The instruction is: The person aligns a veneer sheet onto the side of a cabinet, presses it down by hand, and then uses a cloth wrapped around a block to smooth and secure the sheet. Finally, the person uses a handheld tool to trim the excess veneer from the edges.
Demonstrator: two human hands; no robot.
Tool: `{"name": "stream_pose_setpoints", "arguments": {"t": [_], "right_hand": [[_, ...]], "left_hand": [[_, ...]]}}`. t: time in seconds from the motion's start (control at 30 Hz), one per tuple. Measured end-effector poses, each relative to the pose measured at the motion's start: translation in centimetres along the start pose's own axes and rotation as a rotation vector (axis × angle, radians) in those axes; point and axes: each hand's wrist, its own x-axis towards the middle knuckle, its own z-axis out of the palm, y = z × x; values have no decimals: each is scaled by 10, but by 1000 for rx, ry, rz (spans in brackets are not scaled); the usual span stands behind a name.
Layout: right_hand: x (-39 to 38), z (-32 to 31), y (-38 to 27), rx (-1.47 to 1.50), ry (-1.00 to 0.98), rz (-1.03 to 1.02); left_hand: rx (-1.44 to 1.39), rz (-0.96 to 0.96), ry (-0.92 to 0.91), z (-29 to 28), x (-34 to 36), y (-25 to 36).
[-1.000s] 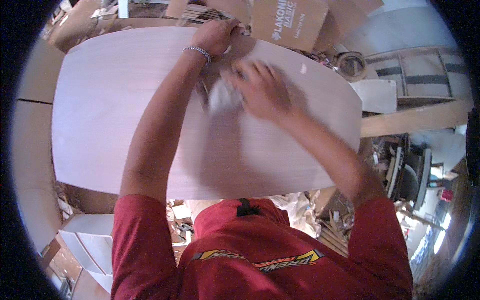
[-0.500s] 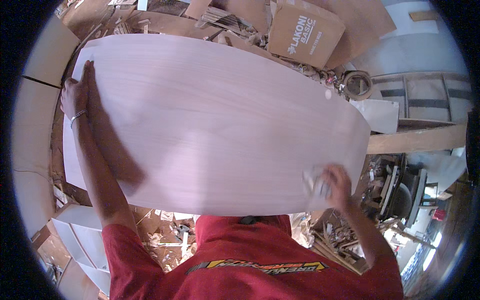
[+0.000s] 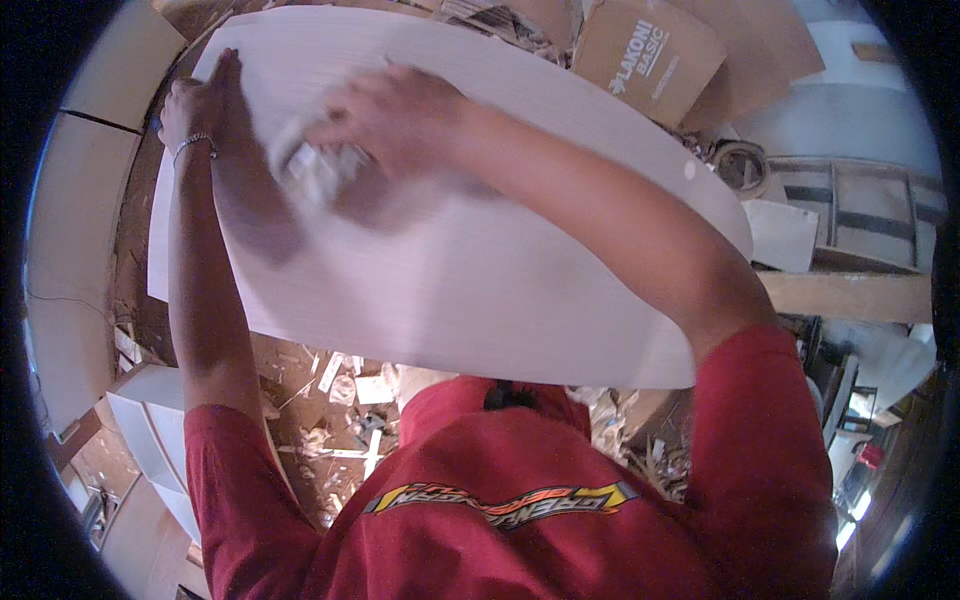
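Observation:
A large pale wooden board (image 3: pixel 520 290) with bowed long edges lies flat in front of me. My left hand (image 3: pixel 195 108) grips its left end, one finger stretched over the top face and the others at the edge. Far across the surface, toward the left end, is my right hand (image 3: pixel 400 115), smeared by motion. It is closed on a crumpled whitish pad (image 3: pixel 325 172) against the board; blur hides whether this is cloth or paper. My right forearm crosses over the board's right half.
A brown cardboard box (image 3: pixel 650 60) stands beyond the far edge, with a roll of tape (image 3: pixel 740 168) near it. Wood scraps and shavings (image 3: pixel 345 390) litter the floor below the near edge. White shelf-like panels (image 3: pixel 155 430) stand at the lower left.
My right hand has swept with the pad from the board's near right corner to its far left part. The left hand keeps its hold on the left end. The view has shifted slightly.

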Motion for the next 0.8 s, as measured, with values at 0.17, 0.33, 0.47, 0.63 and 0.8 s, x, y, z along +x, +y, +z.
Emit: {"name": "stream_pose_setpoints", "arguments": {"t": [0.17, 0.33, 0.47, 0.63, 0.8], "right_hand": [[-240, -20, -126, 69, -252, 46], [-256, -56, -141, 95, -443, 89], [-38, 16, -115, -18, -34, -291], [198, 47, -86, -41, 113, -225], [88, 47, -100, 112, 97, -285]], "left_hand": [[-87, 39, -113, -18, 2, -45], [-126, 94, -80, -7, -12, 6], [100, 480, -205, 51, 102, -116], [-395, 456, -238, 49, 87, -82], [-537, 324, -110, 13, 45, -138]]}}
